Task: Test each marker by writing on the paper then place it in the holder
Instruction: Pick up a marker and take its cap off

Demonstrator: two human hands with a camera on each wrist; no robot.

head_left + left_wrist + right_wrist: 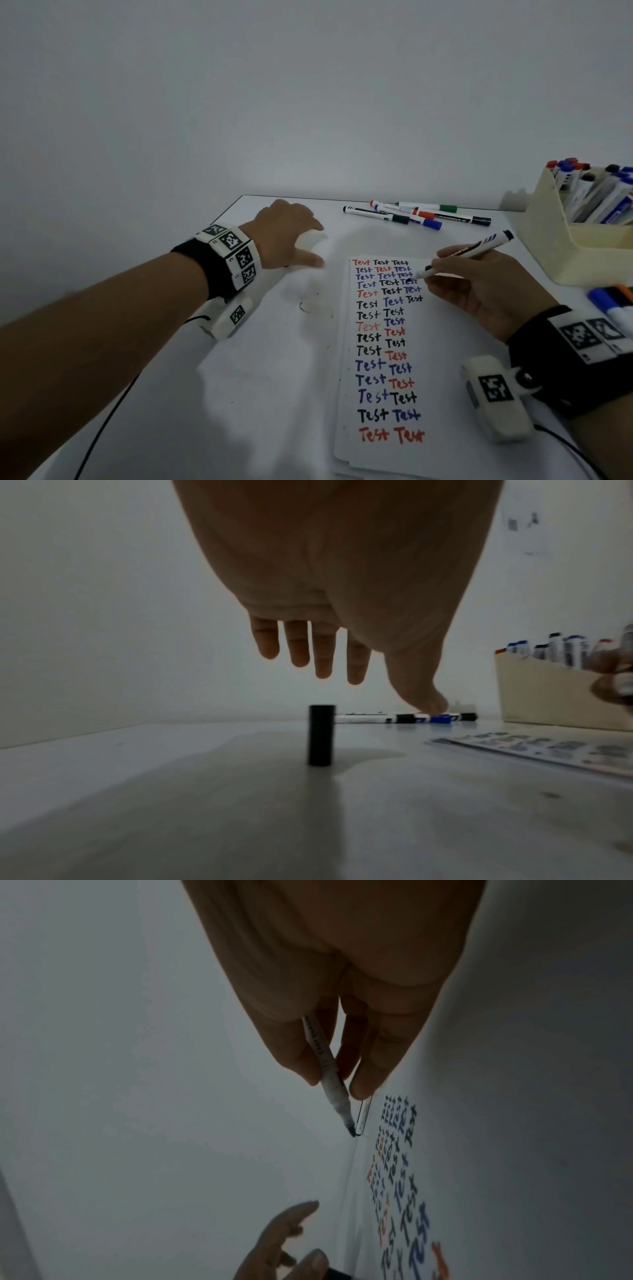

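Observation:
My right hand (479,291) grips an uncapped black marker (466,255) like a pen, its tip touching the upper right of the paper (373,370), which is filled with rows of "Test" in red, blue and black. In the right wrist view the marker (325,1064) is pinched between thumb and fingers. My left hand (301,240) hovers open to the left of the paper. Under it a black cap (321,734) stands upright on the table, untouched. The cream holder (579,253) at the far right is packed with markers.
Several capped markers (418,214) lie loose at the back of the white table (267,377), between my hands and the wall. More markers (613,305) lie at the right edge near my right wrist. Thin black cables run from both wrist cameras.

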